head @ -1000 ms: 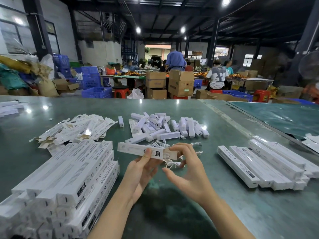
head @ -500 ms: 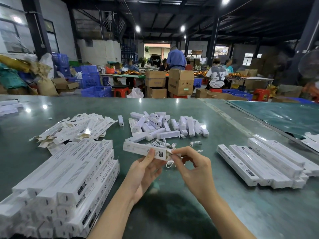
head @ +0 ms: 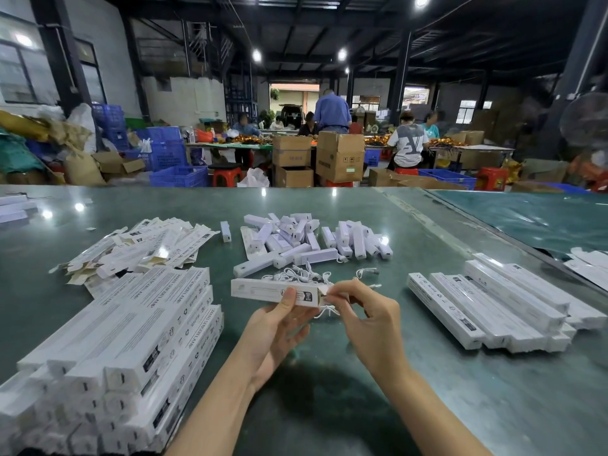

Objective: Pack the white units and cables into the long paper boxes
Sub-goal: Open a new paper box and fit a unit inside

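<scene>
My left hand (head: pixel 276 327) grips a long white paper box (head: pixel 260 290) near its right end, holding it level above the green table. My right hand (head: pixel 368 317) pinches the small flap at the box's right end between thumb and forefinger. A loose pile of white units (head: pixel 312 240) lies on the table beyond the box. Thin white cables (head: pixel 296 274) are tangled just behind the box, and one cable (head: pixel 325 311) dangles under its right end. Whether anything is inside the held box is hidden.
A big stack of long boxes (head: pixel 131 340) fills the left front. Flat unfolded boxes (head: pixel 148 245) lie behind it. Another row of long boxes (head: pixel 493 307) sits at the right. Cardboard cartons (head: pixel 339 156), blue crates and seated people stand beyond the table's far edge.
The box has tipped from slanted to nearly level and shifted slightly right. My right hand has moved from the cable under the box end to the end flap.
</scene>
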Available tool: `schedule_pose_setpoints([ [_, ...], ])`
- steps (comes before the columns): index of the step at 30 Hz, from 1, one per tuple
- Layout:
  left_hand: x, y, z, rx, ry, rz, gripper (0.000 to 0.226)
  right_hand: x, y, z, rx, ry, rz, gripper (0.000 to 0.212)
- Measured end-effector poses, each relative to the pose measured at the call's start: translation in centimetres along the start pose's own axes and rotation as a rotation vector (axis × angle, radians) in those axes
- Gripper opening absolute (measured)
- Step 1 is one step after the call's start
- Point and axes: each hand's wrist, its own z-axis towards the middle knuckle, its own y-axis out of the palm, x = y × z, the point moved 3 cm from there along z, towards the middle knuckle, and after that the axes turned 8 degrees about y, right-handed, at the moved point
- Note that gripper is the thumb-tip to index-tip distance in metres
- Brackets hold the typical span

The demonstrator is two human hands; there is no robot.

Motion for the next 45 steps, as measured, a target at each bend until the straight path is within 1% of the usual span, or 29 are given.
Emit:
schedule_pose_setpoints([
  [5, -0.3, 0.4, -0.1, -0.009, 0.022, 0.057, 0.048, 0.0, 0.0, 0.3, -0.050, -0.087, -0.128, 0.018],
  [8, -0.3, 0.4, -0.1, 0.014, 0.036, 0.037, 0.044, -0.2, 0.2, 0.2, -0.060, -0.056, -0.105, 0.017],
  [11, 0.0, 0.1, 0.1, 0.046, 0.068, 0.038, 0.037, -0.5, 0.2, 0.2, -0.139, 0.070, 0.044, 0.012],
  [14, 0.3, -0.2, 0.2, 0.068, 0.086, 0.037, 0.033, -0.1, -0.2, 0.6, -0.191, 0.308, 0.320, 0.015],
  [16, 0.3, -0.2, 0.3, 0.061, 0.082, 0.060, 0.034, 0.2, -0.1, 0.8, -0.249, 0.452, 0.511, 0.014],
  [18, 0.3, -0.2, 0.3, 0.047, 0.079, 0.078, 0.037, 0.2, 0.2, 0.6, -0.299, 0.515, 0.580, 0.016],
  [20, 0.4, -0.2, 0.3, 0.048, 0.082, 0.079, 0.039, 0.1, 0.4, 0.5, -0.305, 0.530, 0.566, 0.020],
  [25, 0.3, -0.2, 0.3, 0.024, 0.068, 0.086, 0.044, -0.4, 0.7, 0.3, -0.289, 0.517, 0.524, 0.021],
  [33, 0.1, -0.3, 0.5, 0.028, 0.062, 0.122, 0.048, -0.6, 0.5, 0.3, -0.287, 0.512, 0.446, 0.018],
  [37, 0.1, -0.5, 0.5, 0.027, 0.069, 0.131, 0.049, -0.5, 0.5, 0.4, -0.317, 0.532, 0.447, 0.021],
  [41, 0.1, -0.4, 0.4, 0.027, 0.076, 0.195, 0.053, -0.1, 0.4, 0.5, -0.391, 0.593, 0.499, 0.025],
  [45, 0.0, -0.4, 0.4, 0.024, 0.090, 0.259, 0.055, 0.4, 0.1, 0.5, -0.432, 0.617, 0.467, 0.024],
])
